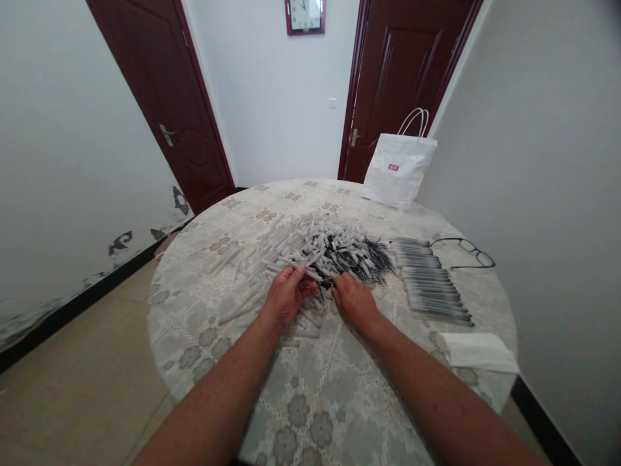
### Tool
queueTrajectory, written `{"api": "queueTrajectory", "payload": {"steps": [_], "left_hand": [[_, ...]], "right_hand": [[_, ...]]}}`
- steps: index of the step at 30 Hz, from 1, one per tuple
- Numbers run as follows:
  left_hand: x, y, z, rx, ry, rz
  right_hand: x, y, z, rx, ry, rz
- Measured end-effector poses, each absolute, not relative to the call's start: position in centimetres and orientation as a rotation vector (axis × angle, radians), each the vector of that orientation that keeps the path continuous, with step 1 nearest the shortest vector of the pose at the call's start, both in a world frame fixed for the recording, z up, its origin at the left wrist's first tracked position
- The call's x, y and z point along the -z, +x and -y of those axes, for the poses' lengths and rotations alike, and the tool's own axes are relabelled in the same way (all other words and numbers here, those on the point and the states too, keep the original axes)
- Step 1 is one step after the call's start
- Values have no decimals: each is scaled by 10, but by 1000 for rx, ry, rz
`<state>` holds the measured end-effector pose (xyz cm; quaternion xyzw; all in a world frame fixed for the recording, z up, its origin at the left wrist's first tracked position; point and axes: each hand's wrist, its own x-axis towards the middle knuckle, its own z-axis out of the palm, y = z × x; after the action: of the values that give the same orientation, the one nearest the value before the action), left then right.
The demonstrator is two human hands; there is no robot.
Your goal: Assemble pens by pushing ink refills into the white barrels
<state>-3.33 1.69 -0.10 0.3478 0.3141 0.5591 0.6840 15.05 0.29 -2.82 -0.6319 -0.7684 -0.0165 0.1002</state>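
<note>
My left hand (287, 294) is closed around a clear pen barrel (303, 268) that sticks out to the right. My right hand (353, 299) is curled, fingers pinched at a small dark part by the pile's near edge; what it holds is hidden. Both hands sit at the front of a heap of clear pen barrels (291, 246) and black refills and caps (356, 255). To the right lies a neat row of assembled pens (429, 285). All rest on a round table (320, 401) with a floral lace cloth.
A white paper bag (398, 169) stands at the table's far edge. Black glasses (468, 252) lie at the right, a folded white tissue (478, 353) near the right rim. Two dark red doors (165, 97) and a wall clock (305, 15) are behind.
</note>
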Motion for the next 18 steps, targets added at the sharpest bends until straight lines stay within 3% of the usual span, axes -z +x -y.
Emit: {"api": "queueTrajectory", "payload": {"steps": [18], "left_hand": [[8,-31,-20,-1197,833,-730]], "right_hand": [[39,173,-7,-92,-1481,2053]]}}
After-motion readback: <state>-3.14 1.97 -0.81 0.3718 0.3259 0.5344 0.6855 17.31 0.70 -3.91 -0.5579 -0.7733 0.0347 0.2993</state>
